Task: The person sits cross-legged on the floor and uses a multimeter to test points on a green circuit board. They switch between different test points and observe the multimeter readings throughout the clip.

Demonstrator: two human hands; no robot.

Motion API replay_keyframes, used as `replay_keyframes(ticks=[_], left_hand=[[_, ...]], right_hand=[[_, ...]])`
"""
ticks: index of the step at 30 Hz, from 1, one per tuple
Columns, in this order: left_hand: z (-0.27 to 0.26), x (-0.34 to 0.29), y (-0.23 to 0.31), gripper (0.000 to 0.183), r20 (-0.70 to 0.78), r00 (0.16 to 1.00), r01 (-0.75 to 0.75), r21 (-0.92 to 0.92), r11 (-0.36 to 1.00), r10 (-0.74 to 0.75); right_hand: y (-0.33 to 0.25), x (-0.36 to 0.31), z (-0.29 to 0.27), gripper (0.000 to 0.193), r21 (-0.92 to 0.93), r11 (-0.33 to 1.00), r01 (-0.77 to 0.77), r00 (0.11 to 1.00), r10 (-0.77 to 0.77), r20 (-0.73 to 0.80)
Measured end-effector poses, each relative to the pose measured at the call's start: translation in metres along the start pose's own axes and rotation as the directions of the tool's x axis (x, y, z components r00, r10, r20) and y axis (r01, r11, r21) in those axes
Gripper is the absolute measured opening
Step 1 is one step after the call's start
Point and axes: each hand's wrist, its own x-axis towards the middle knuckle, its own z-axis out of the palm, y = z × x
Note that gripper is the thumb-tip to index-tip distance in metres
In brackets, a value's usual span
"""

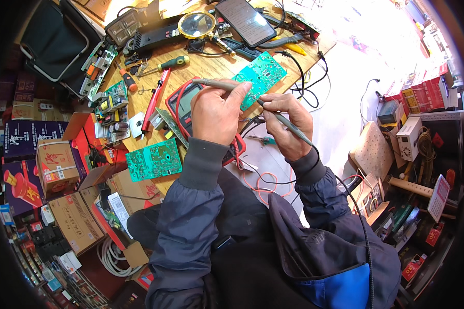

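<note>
My left hand [215,114] is closed round a grey test probe [210,83] with a red lead running from its back end. In my right hand [292,121], pinched like a pen, is another grey test probe [297,132] with a black lead [353,198]. Both hands meet at the near end of a green circuit board [267,72], which lies tilted at the bench's right side. My left fingers hide one probe's tip; whether either tip touches the board I cannot tell. Partly behind my left hand sits a red multimeter [189,101] with a grey display.
On the wooden bench [139,100] lie a second green board [154,160], screwdrivers [174,63], a red bar-shaped tool [156,100], a magnifying glass [196,25] and a phone [246,21]. Cardboard boxes [72,219] crowd the left; a stool cushion [372,149] stands at right.
</note>
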Motion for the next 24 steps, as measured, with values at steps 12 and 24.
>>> replay_keyframes(ticks=[12,24], left_hand=[[0.0005,-0.0009,-0.0007,0.026,-0.007,1.000,-0.011,0.009,1.000,0.011],[0.0016,-0.0011,-0.0024,0.025,-0.020,0.999,-0.046,0.009,0.999,0.046]], right_hand=[[0.0022,0.0021,0.0000,0.019,0.003,1.000,-0.001,1.000,0.001,0.018],[0.0039,0.0039,0.0014,0.021,-0.007,1.000,-0.022,1.000,0.022,0.021]])
